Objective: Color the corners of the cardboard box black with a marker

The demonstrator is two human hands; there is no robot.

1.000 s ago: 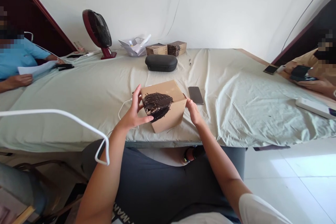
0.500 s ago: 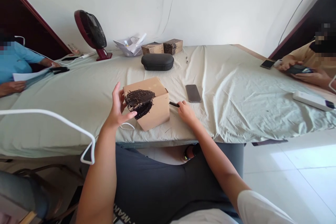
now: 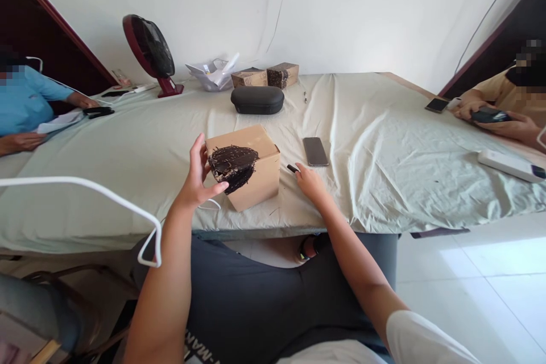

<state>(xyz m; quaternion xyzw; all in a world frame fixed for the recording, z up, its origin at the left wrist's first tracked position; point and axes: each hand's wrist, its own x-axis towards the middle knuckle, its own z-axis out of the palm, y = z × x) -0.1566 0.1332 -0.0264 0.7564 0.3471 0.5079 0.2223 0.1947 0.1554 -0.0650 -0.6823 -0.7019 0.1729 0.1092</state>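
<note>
A brown cardboard box [image 3: 260, 173] with a black scribbled patch stands near the front edge of the cloth-covered table [image 3: 128, 148]. My left hand [image 3: 198, 176] rests against the box's left side, thumb under the black patch, fingers spread. My right hand [image 3: 309, 181] lies on the cloth to the right of the box, fingers curled on a small black marker [image 3: 292, 168]. A dark phone [image 3: 315, 151] lies just beyond that hand.
A black case [image 3: 257, 99], two small cardboard boxes [image 3: 265, 75], a plastic bag and a red fan [image 3: 149, 51] stand at the back. A person in blue sits at the left, another at the right holds a phone. A white power strip [image 3: 509, 164] lies right.
The box was set down and shifted slightly left. My right hand left the box's right side and took hold of the black marker on the cloth.
</note>
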